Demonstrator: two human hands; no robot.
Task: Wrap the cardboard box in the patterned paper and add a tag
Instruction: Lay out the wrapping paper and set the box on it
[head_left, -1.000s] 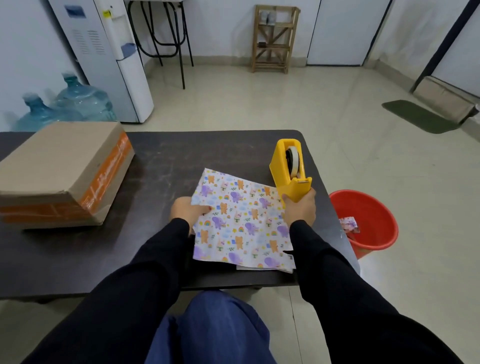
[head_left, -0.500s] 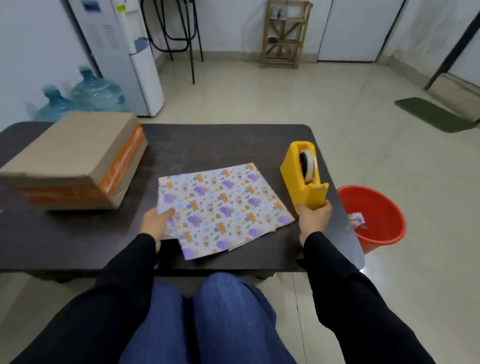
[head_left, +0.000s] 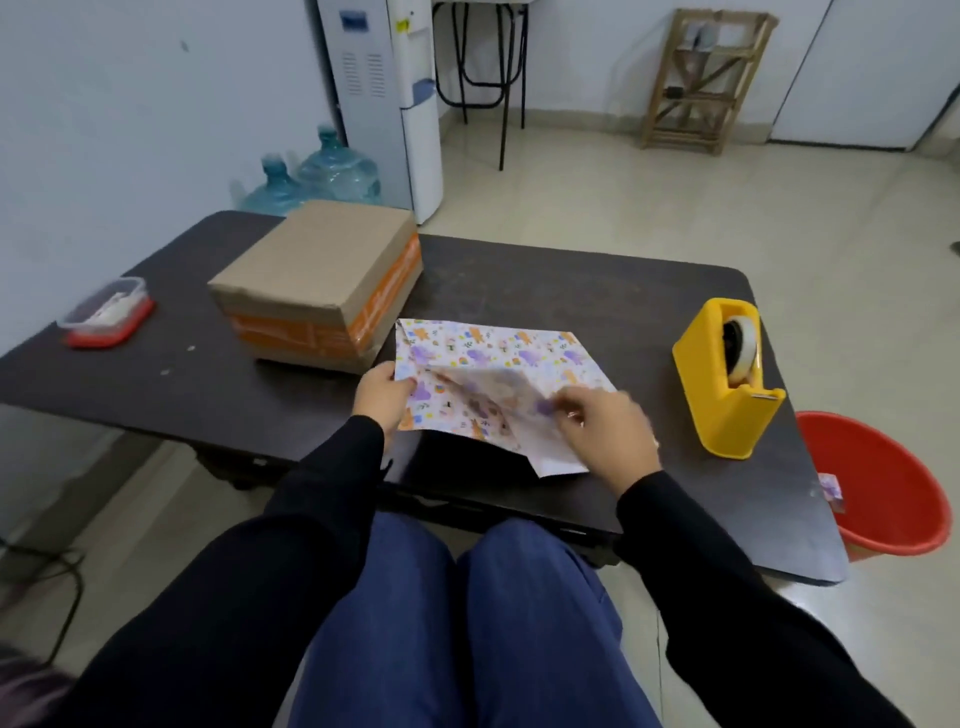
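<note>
Fingers of the left hand (head_left: 382, 392) pinch the left edge of the patterned paper (head_left: 498, 353); the right hand (head_left: 605, 431), blurred, pinches a lifted layer of it. The paper lies on the dark worktop (head_left: 571, 291), just beside the cardboard box (head_left: 317, 280); a yellow tape dispenser (head_left: 727, 379) stands to the right.

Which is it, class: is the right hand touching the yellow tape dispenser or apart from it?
Apart. The head view shows a strip of bare table between the right hand and the yellow tape dispenser; the hand is on the patterned paper.
</note>
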